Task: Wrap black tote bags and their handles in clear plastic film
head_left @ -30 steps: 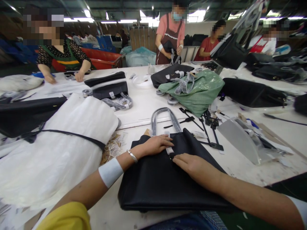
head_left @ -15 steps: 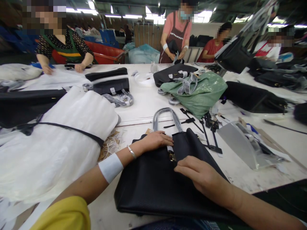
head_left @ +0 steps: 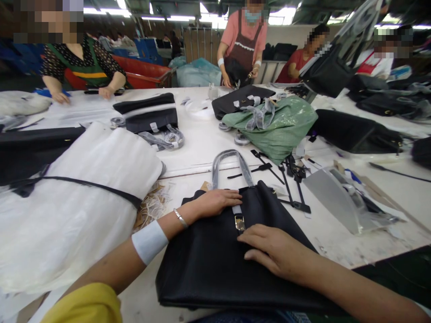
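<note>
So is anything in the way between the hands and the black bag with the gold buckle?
Nothing visible. The left hand lies on the black bag near its top, and the right hand is over its front, just below the gold buckle.

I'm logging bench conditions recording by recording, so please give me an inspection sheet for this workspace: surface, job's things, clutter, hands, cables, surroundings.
Surface: white table, with dark specks near its right edge.
Job's things: black bag, lying down; handle film-wrapped, at the far end; gold-coloured buckle on the front.
Clutter: black strips strewn beyond the bag; green sheet; clear plastic to the right; white bundle to the left; more bags around.
Hands: left hand flat on the bag's upper part; right hand on its front, fingers near the buckle.
Cables: nothing seen.
Surroundings: co-workers across the table; red bin behind.
</note>
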Tool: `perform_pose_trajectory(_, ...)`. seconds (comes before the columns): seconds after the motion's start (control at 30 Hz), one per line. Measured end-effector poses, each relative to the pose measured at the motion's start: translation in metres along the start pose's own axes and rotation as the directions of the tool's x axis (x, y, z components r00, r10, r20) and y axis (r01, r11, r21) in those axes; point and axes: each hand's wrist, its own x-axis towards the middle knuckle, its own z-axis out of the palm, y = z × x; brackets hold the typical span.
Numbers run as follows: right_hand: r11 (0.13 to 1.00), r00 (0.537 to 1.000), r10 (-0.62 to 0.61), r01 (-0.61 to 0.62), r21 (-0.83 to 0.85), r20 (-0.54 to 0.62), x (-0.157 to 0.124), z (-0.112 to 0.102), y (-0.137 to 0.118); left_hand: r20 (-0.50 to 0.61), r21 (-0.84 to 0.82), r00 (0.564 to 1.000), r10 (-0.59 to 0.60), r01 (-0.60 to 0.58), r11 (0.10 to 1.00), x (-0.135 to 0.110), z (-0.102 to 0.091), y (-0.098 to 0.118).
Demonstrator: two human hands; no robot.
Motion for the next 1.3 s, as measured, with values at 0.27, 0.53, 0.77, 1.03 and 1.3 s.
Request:
perform_pose_trajectory(0.27,0.997,0.975,0.059,-0.068,-0.032,-0.213,-0.003,0.006,0.012,-0.031,-0.031,0.998,-0.050,0.050,0.998,-0.001,-0.002,-0.001)
perform_pose_trajectory(0.53,0.992,0.992,-0.007,-0.009,-0.125,-0.123,-0.001,-0.001,0.013,-0.013,-0.174,0.996,-0.085,0.082,0.981,-0.004,-0.029,0.042)
perform_pose_trajectory(0.77,0.967,0.874,0.127,-0.215,-0.137,-0.470,-0.028,-0.038,0.025,-0.072,-0.219,0.950,-0.303,0.281,0.934,-0.024,-0.057,0.066)
perform_pose_trajectory(1.03,0.858,0.778,0.495,-0.364,0.363,-0.388,-0.138,0.008,0.029,-0.225,-0.441,0.668,-0.709,0.579,0.686,-0.149,-0.026,0.151)
perform_pose_trajectory(1.3,0.706,0.580,0.685,-0.378,0.598,-0.442,-0.124,0.072,0.046,-0.401,-0.535,0.458,-0.794,0.586,0.608,-0.135,0.038,0.185)
